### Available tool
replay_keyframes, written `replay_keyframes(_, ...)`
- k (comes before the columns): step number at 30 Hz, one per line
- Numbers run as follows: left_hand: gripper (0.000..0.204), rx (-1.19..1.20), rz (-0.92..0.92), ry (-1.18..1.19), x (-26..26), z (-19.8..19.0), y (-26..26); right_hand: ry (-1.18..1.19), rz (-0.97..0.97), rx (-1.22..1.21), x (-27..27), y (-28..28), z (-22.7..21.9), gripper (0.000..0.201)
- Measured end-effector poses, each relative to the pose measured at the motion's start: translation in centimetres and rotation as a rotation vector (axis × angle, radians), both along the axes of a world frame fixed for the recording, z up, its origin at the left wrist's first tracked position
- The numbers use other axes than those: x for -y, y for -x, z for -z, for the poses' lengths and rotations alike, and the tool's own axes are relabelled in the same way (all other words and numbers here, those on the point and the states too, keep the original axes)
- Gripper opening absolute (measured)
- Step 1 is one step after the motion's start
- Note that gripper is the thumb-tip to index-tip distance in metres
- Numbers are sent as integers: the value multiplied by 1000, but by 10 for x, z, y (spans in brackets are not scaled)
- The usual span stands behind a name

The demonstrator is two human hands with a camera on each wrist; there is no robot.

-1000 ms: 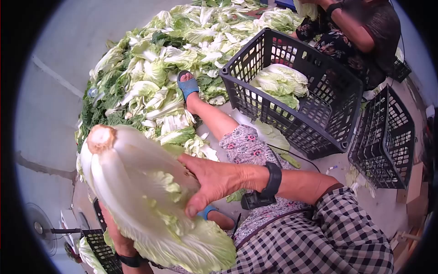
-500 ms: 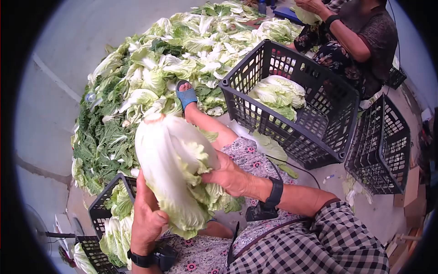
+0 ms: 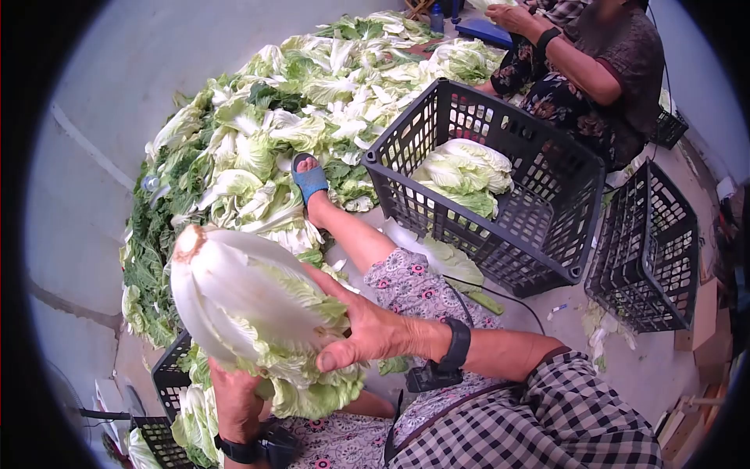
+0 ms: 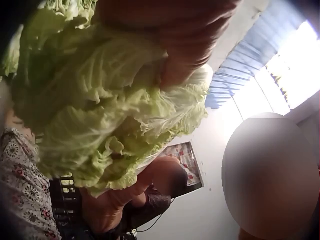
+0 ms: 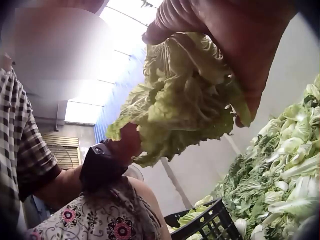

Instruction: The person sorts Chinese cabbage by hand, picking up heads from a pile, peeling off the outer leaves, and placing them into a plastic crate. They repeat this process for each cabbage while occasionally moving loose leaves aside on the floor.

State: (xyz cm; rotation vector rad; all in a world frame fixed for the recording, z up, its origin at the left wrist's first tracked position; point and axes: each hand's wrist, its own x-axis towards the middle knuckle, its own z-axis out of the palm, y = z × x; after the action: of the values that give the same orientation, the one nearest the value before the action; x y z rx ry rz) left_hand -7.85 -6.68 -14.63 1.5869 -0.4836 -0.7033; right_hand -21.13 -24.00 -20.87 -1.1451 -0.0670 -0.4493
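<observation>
A person sits holding a cabbage [image 3: 250, 313] in both hands above their lap, its cut stem end raised and pointing away from them, its frilly leaf end hanging down. The right hand [image 3: 367, 328] grasps the cabbage from the side, fingers curled over the leaves and thumb spread beneath. The left hand [image 3: 234, 399] supports the cabbage from below, fingers wrapped round the leafy end. Beyond the cabbage lies a large heap of leaves [image 3: 258, 133] on the floor, with the person's sandal [image 3: 310, 178] at its edge. Right of the cabbage stands a dark crate [image 3: 484, 180] holding trimmed cabbages. Below the cabbage, by the left hand, sits a second crate [image 3: 168, 375] with more greens. Past the dark crate sits another person [image 3: 594, 62].
</observation>
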Motion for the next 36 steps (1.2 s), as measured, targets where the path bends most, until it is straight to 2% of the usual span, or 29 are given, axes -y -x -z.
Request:
replay_keyframes(1,74,6,23,-31,0,-1,-1,-19,25,-20,-2,1,4,107)
replay_keyframes(4,96,42,241,-62,6,-4,-1,-269,35,-29,1,-2,12,92)
replay_keyframes(8,114,88,319,127,35,-20,16,-398,172,-3,16,11,-1,72)
replay_keyframes(11,100,46,314,40,22,-21,0,-240,285,-76,55,40,-21,68)
replay_keyframes(12,88,79,291,49,20,-20,2,-252,398,-47,66,46,-19,66)
replay_keyframes(13,84,91,312,46,17,-19,0,-302,424,-13,82,60,-18,60)
replay_keyframes(16,71,129,345,66,9,-15,-5,-179,667,-33,120,100,-24,56)
replay_keyframes(19,67,153,327,70,5,-16,-7,-113,823,-102,152,140,-24,54)
replay_keyframes(22,65,131,300,51,2,-21,-7,-119,888,-184,179,166,-17,57)
replay_keyframes(25,63,102,282,20,-2,-24,-9,26,958,-356,221,173,-3,61)
replay_keyframes(26,63,99,278,4,-2,-24,-8,137,928,-438,239,170,1,69)
replay_keyframes(29,62,106,284,-11,-4,-21,-13,140,1055,-600,280,147,20,77)
replay_keyframes(31,62,110,285,-6,-3,-22,-13,266,976,-940,277,141,22,82)
replay_keyframes(32,62,112,284,-5,-3,-22,-12,428,943,-989,276,137,30,80)
replay_keyframes(34,62,117,310,-20,-1,-24,-12,449,798,-954,272,143,40,68)
replay_keyframes(36,63,108,337,-36,0,-22,-11,466,632,-885,246,141,24,64)
